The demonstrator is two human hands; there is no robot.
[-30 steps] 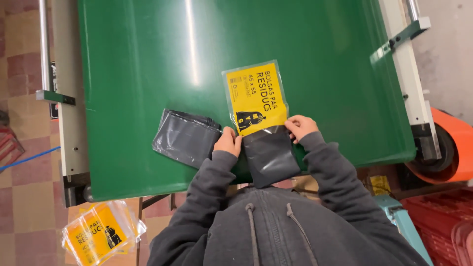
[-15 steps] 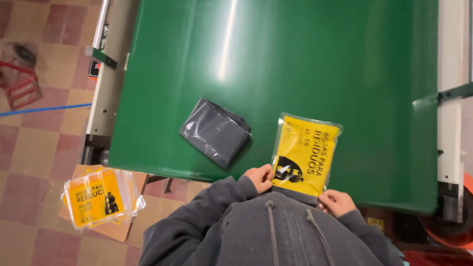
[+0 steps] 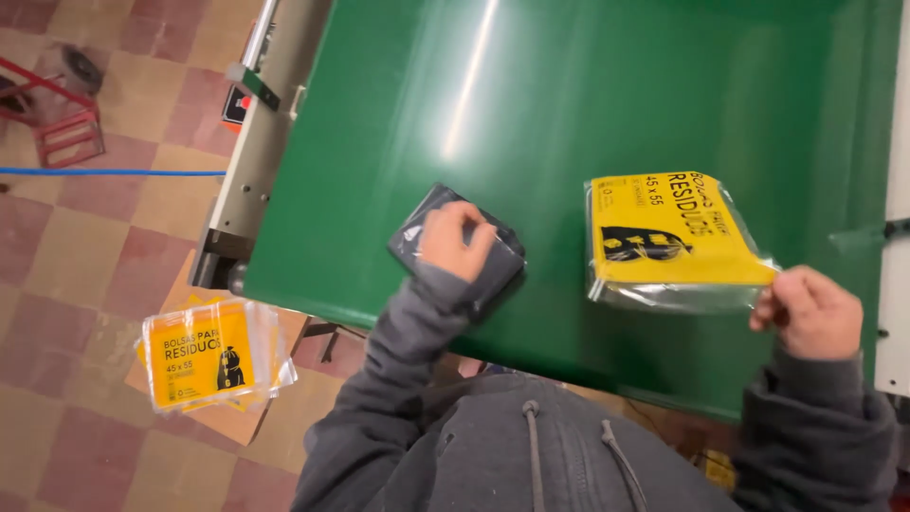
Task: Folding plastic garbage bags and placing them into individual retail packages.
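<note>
My left hand (image 3: 453,239) lies flat on a folded stack of dark grey plastic bags (image 3: 417,228) on the green table (image 3: 607,104). My right hand (image 3: 806,311) pinches the near right corner of a clear packet with a yellow printed label (image 3: 668,237). The packet rests on the green surface to the right of the grey stack, apart from it.
Left of the table runs a grey metal side rail (image 3: 251,152). Below it, a cardboard piece on the tiled floor holds a pile of yellow-labelled packets (image 3: 210,356). A red metal frame (image 3: 57,123) and a blue cable (image 3: 114,173) lie at far left.
The yellow packet was held close to my body in both hands; now it lies further right held by the right hand alone. My left hand has gone to the grey stack.
</note>
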